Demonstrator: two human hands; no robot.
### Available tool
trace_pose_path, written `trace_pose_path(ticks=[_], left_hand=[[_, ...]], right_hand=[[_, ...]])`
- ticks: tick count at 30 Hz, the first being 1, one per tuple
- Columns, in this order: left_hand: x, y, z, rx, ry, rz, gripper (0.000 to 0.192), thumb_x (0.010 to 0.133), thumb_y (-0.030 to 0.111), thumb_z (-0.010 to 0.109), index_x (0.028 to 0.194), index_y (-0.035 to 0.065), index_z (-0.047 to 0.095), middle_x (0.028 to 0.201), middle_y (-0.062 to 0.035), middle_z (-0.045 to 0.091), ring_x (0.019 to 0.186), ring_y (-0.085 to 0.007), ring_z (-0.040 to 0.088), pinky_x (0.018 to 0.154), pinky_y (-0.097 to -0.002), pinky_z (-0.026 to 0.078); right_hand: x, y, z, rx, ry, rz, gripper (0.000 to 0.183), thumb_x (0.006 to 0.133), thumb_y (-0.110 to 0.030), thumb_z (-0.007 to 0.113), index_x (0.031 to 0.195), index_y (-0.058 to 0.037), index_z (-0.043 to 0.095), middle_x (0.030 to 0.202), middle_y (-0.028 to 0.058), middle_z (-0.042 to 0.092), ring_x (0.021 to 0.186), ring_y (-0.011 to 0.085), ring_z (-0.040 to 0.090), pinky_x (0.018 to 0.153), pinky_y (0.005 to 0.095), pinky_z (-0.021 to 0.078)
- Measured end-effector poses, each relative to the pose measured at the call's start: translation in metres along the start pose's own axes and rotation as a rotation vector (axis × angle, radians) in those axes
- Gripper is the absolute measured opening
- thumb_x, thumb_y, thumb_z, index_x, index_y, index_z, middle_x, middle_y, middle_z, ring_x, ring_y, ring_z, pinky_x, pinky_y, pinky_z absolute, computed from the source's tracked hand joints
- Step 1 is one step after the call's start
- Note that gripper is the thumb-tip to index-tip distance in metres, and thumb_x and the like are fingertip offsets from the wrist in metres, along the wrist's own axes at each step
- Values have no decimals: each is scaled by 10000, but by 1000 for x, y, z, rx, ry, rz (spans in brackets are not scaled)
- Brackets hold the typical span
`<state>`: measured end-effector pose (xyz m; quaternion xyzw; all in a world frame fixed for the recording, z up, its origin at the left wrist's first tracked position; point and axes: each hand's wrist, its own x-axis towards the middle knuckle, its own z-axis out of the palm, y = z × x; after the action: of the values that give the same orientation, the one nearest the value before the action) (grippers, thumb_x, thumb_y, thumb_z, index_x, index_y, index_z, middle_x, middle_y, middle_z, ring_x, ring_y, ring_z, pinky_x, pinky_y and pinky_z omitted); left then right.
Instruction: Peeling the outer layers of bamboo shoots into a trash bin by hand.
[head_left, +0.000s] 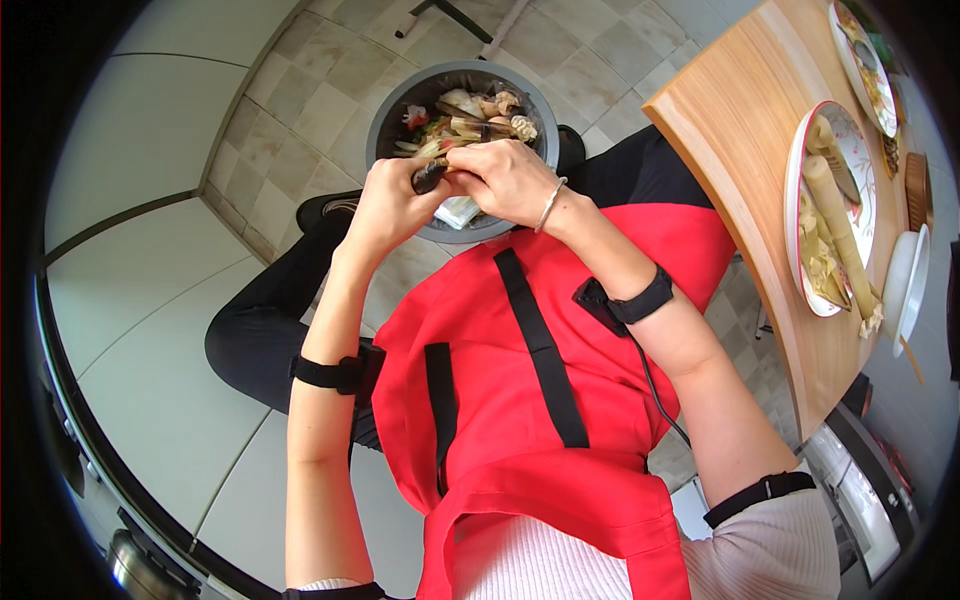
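Note:
Over a round grey bin (380, 112) with a plastic liner, my left hand (394, 196) and my right hand (491, 176) meet. Between them they pinch a small dark piece (430, 176) with a paler end; its kind cannot be told, but it may be part of a shoot or peel. The bin holds food scraps (480, 124), pale husk-like pieces and a folded white packet or tissue (457, 212). At the right, an oval plate with a red rim (795, 187) bears long pale peeled shoots (832, 202) and loose husks.
A wooden table (727, 97) stands at my right, with another oval plate of food (862, 64) and a white bowl (905, 285) near its far side. Pale cabinet fronts (142, 300) line the left. A dark stool or table leg (457, 19) shows beyond the bin.

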<state>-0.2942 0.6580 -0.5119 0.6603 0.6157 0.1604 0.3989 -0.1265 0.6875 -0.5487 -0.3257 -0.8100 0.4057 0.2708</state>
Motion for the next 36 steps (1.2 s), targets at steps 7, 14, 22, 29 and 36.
trace_pose_path(ticks=[7,14,22,29,36], left_hand=[[-1,-5,7,-825,82,-303,172,776,134,517,654,17,547,567,-13,508,484,-83,441,461,-237,352],[-5,-9,5,-801,101,-239,209,807,194,548,718,12,598,599,-11,540,523,-62,435,470,-215,337],[-2,-11,-1,-291,8,-52,223,811,210,585,750,-1,619,607,-4,569,494,-66,452,468,-242,379],[-5,4,1,78,-7,106,203,687,153,647,814,-5,632,656,-217,566,656,-374,560,594,-383,461],[0,4,7,-509,84,-226,213,793,187,548,657,25,569,553,18,495,471,-66,439,451,-213,334]], right_hand=[[5,-8,-7,156,188,-34,84,765,-83,544,798,-13,579,730,155,600,685,306,599,601,360,459],[4,-1,-9,318,153,205,144,817,-141,573,841,0,585,711,145,592,629,228,572,599,311,453],[4,0,-4,42,89,-20,131,785,-124,570,846,-10,560,745,163,594,710,328,574,627,371,451],[-6,-3,-1,86,-42,37,104,733,-81,541,818,-21,545,727,164,592,717,351,582,625,410,458],[1,-6,-10,150,134,-13,97,724,-65,562,794,-6,530,711,164,582,702,330,588,614,388,459]])
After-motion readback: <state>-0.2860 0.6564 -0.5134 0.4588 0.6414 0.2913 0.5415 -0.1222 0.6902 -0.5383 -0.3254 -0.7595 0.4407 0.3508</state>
